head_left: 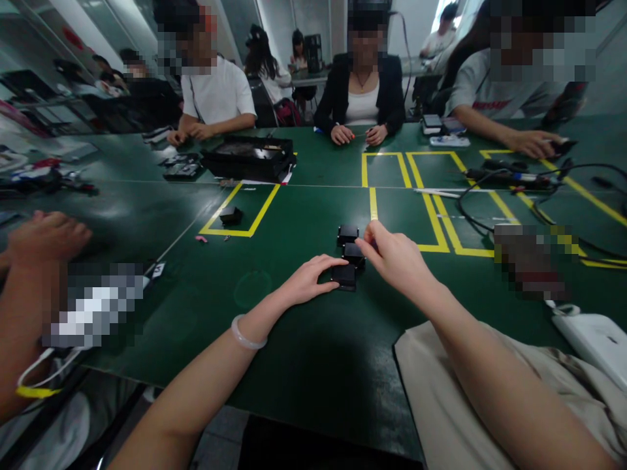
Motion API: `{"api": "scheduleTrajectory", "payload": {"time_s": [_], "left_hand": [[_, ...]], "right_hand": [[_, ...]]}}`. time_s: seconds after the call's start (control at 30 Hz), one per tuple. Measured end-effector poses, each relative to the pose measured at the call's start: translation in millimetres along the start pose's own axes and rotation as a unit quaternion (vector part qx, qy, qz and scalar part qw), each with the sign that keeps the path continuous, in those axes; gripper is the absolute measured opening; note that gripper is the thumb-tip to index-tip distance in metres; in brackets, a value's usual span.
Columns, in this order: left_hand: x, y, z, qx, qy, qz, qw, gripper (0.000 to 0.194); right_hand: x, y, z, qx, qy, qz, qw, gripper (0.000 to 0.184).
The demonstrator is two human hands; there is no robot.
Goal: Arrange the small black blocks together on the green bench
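Three small black boxes stand close together on the green table: a near one [345, 277], a middle one [353, 252] and a far one [348, 234]. My left hand [308, 281], with a pale bangle at its wrist, reaches in from the left. Its thumb and fingers close on the near box, which rests on the table. My right hand [396, 254] is beside the middle box, fingers curled and thumb bent inward. Its fingertips are near that box's right edge; anything small between them is hidden.
Yellow tape [435, 222] marks rectangles on the green table [294, 339]. Another black box [230, 215] lies in a left-hand outline, before a large black case [249, 156]. Cables [548, 222] and a white power bank [592, 343] lie right. Co-workers sit opposite; a neighbour's hands [46, 238] are left.
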State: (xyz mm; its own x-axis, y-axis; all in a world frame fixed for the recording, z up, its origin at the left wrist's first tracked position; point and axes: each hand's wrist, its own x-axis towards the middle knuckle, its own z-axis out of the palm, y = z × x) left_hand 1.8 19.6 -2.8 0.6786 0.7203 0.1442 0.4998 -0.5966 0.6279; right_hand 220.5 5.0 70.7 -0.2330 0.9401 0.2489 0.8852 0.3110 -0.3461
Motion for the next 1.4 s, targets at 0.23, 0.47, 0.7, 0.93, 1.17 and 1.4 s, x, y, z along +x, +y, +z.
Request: {"api": "scheduleTrajectory", "payload": {"time_s": [0.23,0.47,0.7,0.93,1.17,1.4], "left_hand": [[1.7,-2.3,-2.0,-0.004,-0.002,-0.001,1.0,0.048],[0.8,-2.7,-3.0,-0.003,-0.005,0.0,1.0,0.048],[0.5,-0.3,-3.1,0.004,-0.005,0.006,1.0,0.047],[-0.7,0.2,-2.9,0.001,-0.003,0.001,1.0,0.046],[-2.1,3.2,-1.8,0.004,0.0,-0.004,1.0,0.047],[-1.5,3.6,-1.4,0.008,0.0,-0.007,1.0,0.044]], "right_hand": [[3.4,7.9,4.4,0.036,0.006,-0.004,0.999,0.021],[3.3,9.2,5.4,0.036,0.01,0.001,0.999,0.021],[2.2,5.4,2.2,-0.018,0.005,0.007,1.0,0.021],[2.7,5.0,1.0,-0.022,-0.004,0.012,1.0,0.022],[3.2,7.6,-0.9,0.026,-0.017,0.008,0.999,0.019],[3.2,9.7,-0.6,0.043,-0.014,-0.009,0.999,0.02]]}}
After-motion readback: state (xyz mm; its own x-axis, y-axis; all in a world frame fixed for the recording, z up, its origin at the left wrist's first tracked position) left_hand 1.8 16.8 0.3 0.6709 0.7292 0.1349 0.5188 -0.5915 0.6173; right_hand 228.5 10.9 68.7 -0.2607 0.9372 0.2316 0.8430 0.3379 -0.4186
